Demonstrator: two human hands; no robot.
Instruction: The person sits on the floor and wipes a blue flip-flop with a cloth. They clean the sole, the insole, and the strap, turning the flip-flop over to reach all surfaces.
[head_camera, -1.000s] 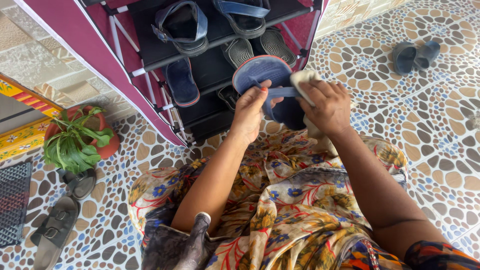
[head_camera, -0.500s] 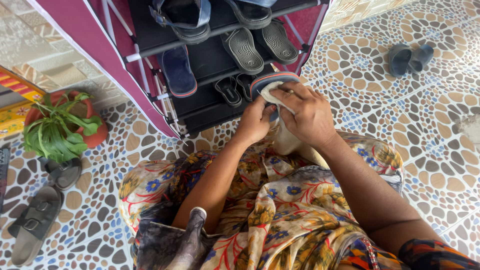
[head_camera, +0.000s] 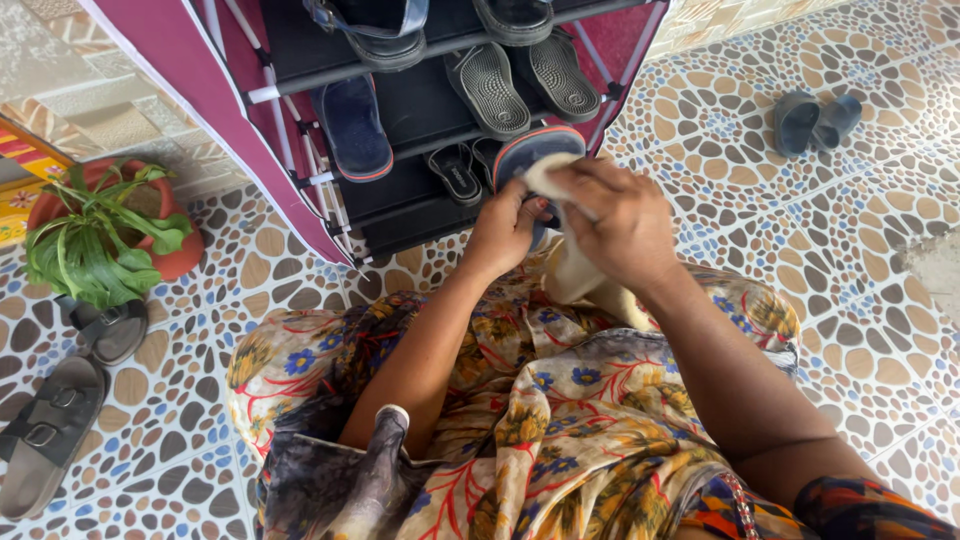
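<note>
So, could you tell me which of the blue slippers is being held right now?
The blue slipper with the orange rim, gripped by the left hand; its match leans on the rack shelf, untouched.

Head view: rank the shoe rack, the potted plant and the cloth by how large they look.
1. Shoe rack, largest though cropped.
2. Potted plant.
3. Cloth, mostly hidden by the right hand; it sits nearer the camera, so its rank is unsure.

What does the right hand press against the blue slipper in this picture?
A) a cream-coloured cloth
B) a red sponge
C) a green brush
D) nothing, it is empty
A: the right hand holds a cream-coloured cloth against the blue slipper, which the left hand steadies in front of the shoe rack.
</note>
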